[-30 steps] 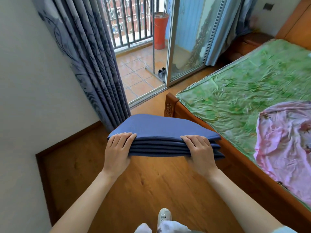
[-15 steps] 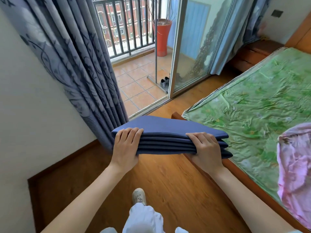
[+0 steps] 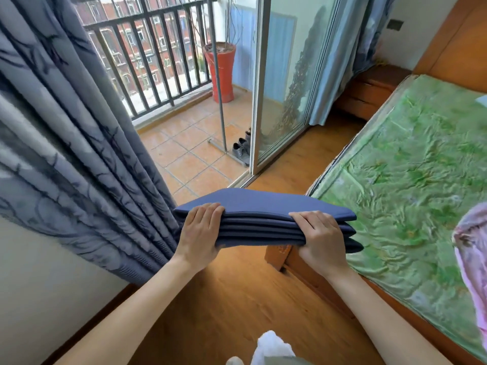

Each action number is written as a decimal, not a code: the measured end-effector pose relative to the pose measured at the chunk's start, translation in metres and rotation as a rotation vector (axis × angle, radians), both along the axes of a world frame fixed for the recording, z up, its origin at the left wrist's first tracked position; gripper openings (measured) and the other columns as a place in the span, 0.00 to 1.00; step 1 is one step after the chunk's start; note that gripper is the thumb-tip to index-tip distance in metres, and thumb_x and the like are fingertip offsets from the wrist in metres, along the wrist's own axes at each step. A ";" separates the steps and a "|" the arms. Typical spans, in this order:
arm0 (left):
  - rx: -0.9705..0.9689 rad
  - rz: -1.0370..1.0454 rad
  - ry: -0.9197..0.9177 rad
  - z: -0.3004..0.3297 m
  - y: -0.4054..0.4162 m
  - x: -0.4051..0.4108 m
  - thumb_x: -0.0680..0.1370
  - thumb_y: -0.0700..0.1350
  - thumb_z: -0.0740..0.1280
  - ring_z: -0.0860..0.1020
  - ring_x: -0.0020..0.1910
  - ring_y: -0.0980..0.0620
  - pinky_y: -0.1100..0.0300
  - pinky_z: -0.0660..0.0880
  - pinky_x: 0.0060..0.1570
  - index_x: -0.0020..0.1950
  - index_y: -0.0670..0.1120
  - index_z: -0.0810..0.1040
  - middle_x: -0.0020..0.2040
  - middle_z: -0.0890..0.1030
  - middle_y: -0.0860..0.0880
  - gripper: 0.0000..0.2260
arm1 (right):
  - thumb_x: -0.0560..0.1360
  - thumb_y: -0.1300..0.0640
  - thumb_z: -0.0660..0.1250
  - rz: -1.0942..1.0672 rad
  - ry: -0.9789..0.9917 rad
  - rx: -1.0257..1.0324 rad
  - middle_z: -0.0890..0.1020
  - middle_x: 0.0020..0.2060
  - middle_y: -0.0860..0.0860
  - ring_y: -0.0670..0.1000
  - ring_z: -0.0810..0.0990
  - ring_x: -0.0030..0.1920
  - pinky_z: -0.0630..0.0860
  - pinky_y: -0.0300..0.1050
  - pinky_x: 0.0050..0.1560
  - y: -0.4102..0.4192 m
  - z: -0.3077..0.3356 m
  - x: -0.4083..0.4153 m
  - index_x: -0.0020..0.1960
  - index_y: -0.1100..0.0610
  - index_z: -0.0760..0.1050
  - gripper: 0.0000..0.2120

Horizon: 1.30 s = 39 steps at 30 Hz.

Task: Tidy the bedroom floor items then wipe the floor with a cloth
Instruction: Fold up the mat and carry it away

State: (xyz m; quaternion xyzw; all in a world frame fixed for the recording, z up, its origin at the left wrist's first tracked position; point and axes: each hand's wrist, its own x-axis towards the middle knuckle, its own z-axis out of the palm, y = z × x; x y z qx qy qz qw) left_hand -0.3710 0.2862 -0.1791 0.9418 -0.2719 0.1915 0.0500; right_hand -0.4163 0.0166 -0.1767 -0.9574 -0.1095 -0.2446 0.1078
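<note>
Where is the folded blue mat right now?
In the head view, the folded blue mat is centre frame, held off the floor by the left hand and right hand, between the grey curtain and the bed.

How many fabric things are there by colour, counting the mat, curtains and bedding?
Blue: 2, the folded blue foam mat and the light blue curtain
Grey: 1, the patterned grey curtain
Green: 1, the green bed sheet
Pink: 1, the pink cloth
Total: 5

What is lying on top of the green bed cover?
A crumpled pink cloth lies on the wrinkled green bed cover at its right edge. The folded blue mat hides the bed's near corner.
</note>
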 end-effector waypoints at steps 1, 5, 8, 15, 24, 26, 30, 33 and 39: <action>-0.013 -0.015 -0.002 0.001 0.000 0.016 0.56 0.45 0.79 0.77 0.52 0.43 0.52 0.64 0.59 0.57 0.42 0.69 0.53 0.79 0.44 0.34 | 0.60 0.66 0.67 -0.016 -0.010 0.004 0.81 0.46 0.53 0.56 0.79 0.47 0.68 0.46 0.53 0.002 0.000 0.012 0.55 0.60 0.79 0.23; -0.059 -0.084 0.001 -0.003 -0.005 0.080 0.57 0.40 0.77 0.77 0.50 0.44 0.53 0.65 0.57 0.57 0.43 0.69 0.50 0.79 0.45 0.31 | 0.62 0.65 0.66 -0.064 0.002 0.006 0.81 0.46 0.52 0.56 0.78 0.47 0.68 0.46 0.53 0.001 -0.003 0.057 0.55 0.60 0.79 0.22; -0.093 -0.123 0.003 -0.011 -0.014 0.127 0.58 0.39 0.76 0.74 0.51 0.46 0.54 0.65 0.57 0.57 0.43 0.70 0.50 0.80 0.46 0.29 | 0.55 0.68 0.72 -0.116 0.021 -0.008 0.81 0.46 0.53 0.56 0.79 0.48 0.67 0.46 0.54 -0.009 -0.009 0.095 0.55 0.61 0.79 0.27; -0.137 -0.222 -0.007 -0.015 -0.052 0.240 0.61 0.40 0.75 0.72 0.51 0.48 0.55 0.65 0.55 0.56 0.43 0.70 0.50 0.80 0.46 0.27 | 0.54 0.70 0.73 -0.181 0.028 -0.020 0.81 0.45 0.52 0.56 0.80 0.46 0.68 0.46 0.54 -0.043 -0.011 0.191 0.54 0.61 0.79 0.28; -0.158 -0.379 -0.068 -0.002 -0.115 0.370 0.65 0.44 0.76 0.75 0.50 0.47 0.55 0.66 0.54 0.55 0.42 0.74 0.50 0.80 0.46 0.22 | 0.56 0.67 0.77 -0.328 0.018 -0.007 0.81 0.46 0.51 0.54 0.79 0.47 0.69 0.45 0.54 -0.089 -0.004 0.283 0.55 0.60 0.79 0.27; -0.159 -0.409 -0.053 -0.003 -0.129 0.394 0.64 0.44 0.76 0.74 0.51 0.47 0.55 0.66 0.54 0.56 0.43 0.74 0.51 0.80 0.46 0.23 | 0.56 0.66 0.77 -0.361 0.024 -0.009 0.81 0.46 0.52 0.54 0.79 0.47 0.69 0.45 0.54 -0.099 -0.003 0.300 0.55 0.60 0.79 0.27; -0.136 -0.472 -0.023 -0.007 -0.157 0.445 0.63 0.42 0.76 0.73 0.51 0.47 0.55 0.66 0.55 0.56 0.43 0.75 0.51 0.80 0.47 0.23 | 0.55 0.65 0.79 -0.449 0.019 -0.022 0.81 0.46 0.52 0.55 0.79 0.46 0.69 0.46 0.54 -0.116 -0.007 0.332 0.55 0.60 0.79 0.29; -0.116 -0.538 -0.010 -0.009 -0.179 0.491 0.63 0.41 0.75 0.74 0.51 0.47 0.55 0.67 0.54 0.56 0.43 0.75 0.51 0.79 0.48 0.23 | 0.55 0.65 0.78 -0.516 0.007 -0.013 0.81 0.46 0.53 0.55 0.79 0.46 0.69 0.46 0.54 -0.125 -0.012 0.363 0.55 0.61 0.79 0.28; -0.063 -0.674 0.025 -0.004 -0.221 0.591 0.60 0.42 0.76 0.75 0.50 0.46 0.55 0.67 0.54 0.56 0.43 0.75 0.50 0.79 0.48 0.26 | 0.53 0.64 0.79 -0.649 0.015 -0.009 0.81 0.46 0.53 0.56 0.80 0.46 0.72 0.49 0.53 -0.142 -0.014 0.432 0.55 0.61 0.79 0.30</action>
